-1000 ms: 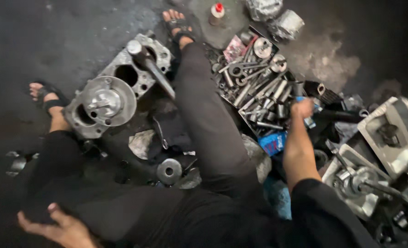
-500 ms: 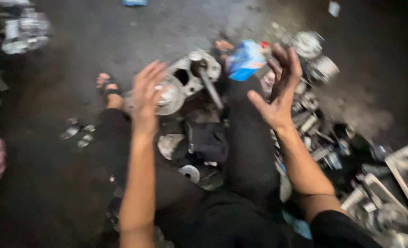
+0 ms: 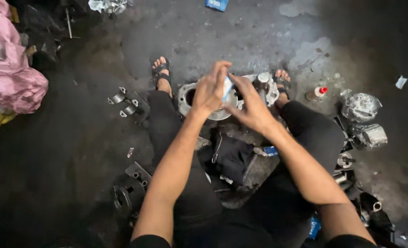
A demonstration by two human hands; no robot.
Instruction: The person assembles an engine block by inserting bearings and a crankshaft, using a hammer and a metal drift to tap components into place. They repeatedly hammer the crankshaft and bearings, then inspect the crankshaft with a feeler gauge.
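Note:
I sit on a dark, oily floor with my legs apart. My left hand [image 3: 211, 89] and my right hand [image 3: 250, 105] meet in front of me, both gripping a small blue and white packet [image 3: 227, 88] between the fingertips. Directly below the hands lies a silver engine casing [image 3: 185, 97] with round bores, between my sandalled feet. A dark cloth [image 3: 234, 156] and a metal tool lie between my knees.
Metal brackets [image 3: 123, 103] lie on the floor at left, more dark parts [image 3: 126, 193] by my left thigh. A small red-capped bottle [image 3: 316, 93] and foil-wrapped parts [image 3: 362, 117] sit at right. Pink cloth [image 3: 11, 78] is heaped at far left.
My view swung left, away from the tool pile. My right hand brought the blue packet in, my left hand rose from the floor, and both now pinch the packet together over the casing.

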